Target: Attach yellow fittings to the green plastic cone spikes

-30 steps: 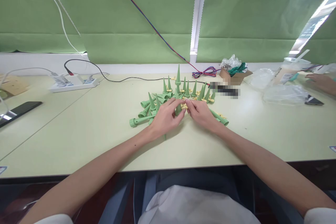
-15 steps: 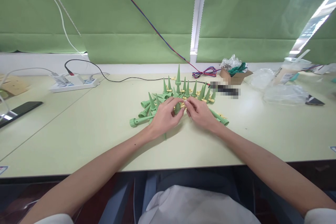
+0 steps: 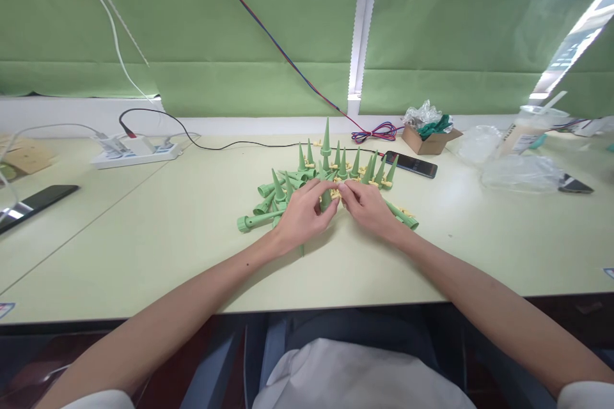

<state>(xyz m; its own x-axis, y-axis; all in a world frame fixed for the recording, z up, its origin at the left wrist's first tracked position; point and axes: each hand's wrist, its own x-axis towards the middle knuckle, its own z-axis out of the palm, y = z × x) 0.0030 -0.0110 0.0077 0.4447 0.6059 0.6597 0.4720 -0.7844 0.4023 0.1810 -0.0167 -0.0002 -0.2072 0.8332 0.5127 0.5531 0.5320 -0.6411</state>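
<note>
Both hands meet at the front of a pile of green plastic plant watering spikes. My left hand is curled around an upright green spike, its thumb and forefinger reaching toward the right fingertips. My right hand has its thumb and forefinger pinched together at the top of that spike. Yellow shows just beside the fingertips, but what the pinch holds is mostly hidden. Behind the hands, several cone-tipped spikes stand upright with small yellow valves at their bases. Other spikes lie on their sides at the left.
A phone lies behind the pile on the right, near a small cardboard box. Farther right are a plastic drink cup and clear bags. A power strip and a black phone are at left.
</note>
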